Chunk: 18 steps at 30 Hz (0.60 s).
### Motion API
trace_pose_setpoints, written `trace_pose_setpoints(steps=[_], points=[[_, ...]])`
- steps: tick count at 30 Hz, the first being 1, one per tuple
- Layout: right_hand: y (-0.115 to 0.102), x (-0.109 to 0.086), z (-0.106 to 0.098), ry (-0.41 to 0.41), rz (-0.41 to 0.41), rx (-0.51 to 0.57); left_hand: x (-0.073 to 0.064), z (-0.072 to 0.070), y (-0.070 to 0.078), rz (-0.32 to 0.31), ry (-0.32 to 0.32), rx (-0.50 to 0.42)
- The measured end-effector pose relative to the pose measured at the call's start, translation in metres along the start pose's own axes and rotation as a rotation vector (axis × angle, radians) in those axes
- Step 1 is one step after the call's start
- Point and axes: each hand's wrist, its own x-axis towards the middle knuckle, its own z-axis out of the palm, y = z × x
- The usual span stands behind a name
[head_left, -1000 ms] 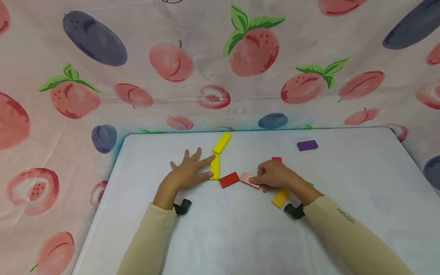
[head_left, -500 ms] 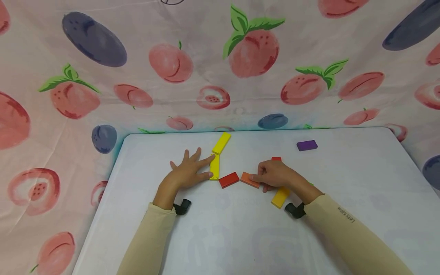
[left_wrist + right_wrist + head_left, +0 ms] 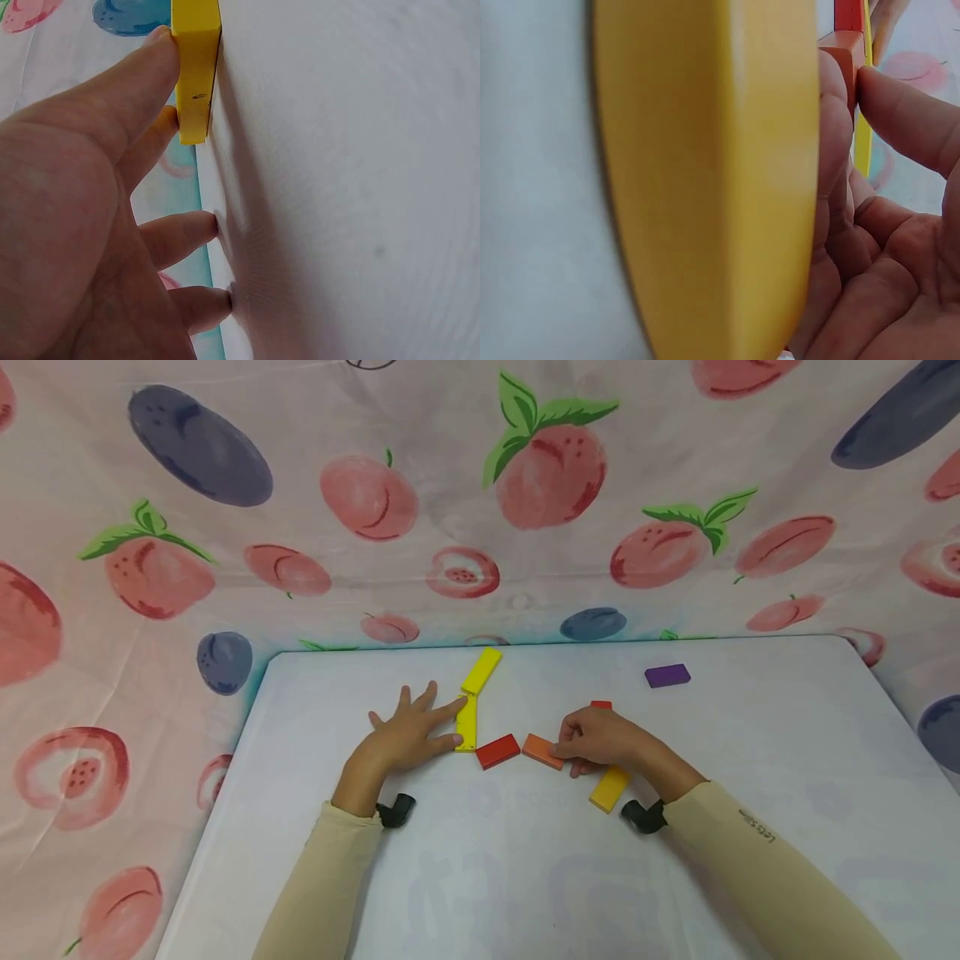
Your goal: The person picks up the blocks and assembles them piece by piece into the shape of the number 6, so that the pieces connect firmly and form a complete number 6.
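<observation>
In the head view, my left hand (image 3: 405, 732) lies with fingers spread on the white table. Its thumb and index finger touch the side of a flat yellow domino block (image 3: 467, 724), seen edge-on as a yellow block (image 3: 196, 82) in the left wrist view. A second yellow block (image 3: 482, 671) continues from its far end, and a red block (image 3: 498, 752) lies by its near end. My right hand (image 3: 600, 739) pinches the right end of an orange block (image 3: 540, 750), just right of the red one. In the right wrist view, thumb and curled fingers hold this orange block (image 3: 847, 67).
An amber block (image 3: 609, 791) lies under the right wrist and fills much of the right wrist view. Another red block (image 3: 602, 704) shows partly behind the right hand. A purple block (image 3: 667, 676) lies at the back right. Fruit-patterned cloth (image 3: 450, 485) hangs behind the table.
The right thumb has slid slightly right toward the orange block's end. A sliver of green behind the right wrist no longer shows. The left hand and the blocks stay in place.
</observation>
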Motion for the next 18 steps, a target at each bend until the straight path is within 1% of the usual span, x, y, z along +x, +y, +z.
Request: trace_pose_setpoints(steps=[9, 13, 18], points=[[0.001, 0.0012, 0.0022, 0.02, 0.002, -0.01, 0.0008, 0.0017, -0.0001, 0.006, 0.011, 0.002], [0.0006, 0.0012, 0.003, 0.022, 0.011, -0.007, 0.0009, 0.0025, -0.0006, 0.006, 0.014, 0.007], [0.0013, 0.0008, 0.0035, 0.019, 0.004, -0.007, 0.0004, 0.0032, -0.0004, 0.007, 0.014, 0.009]])
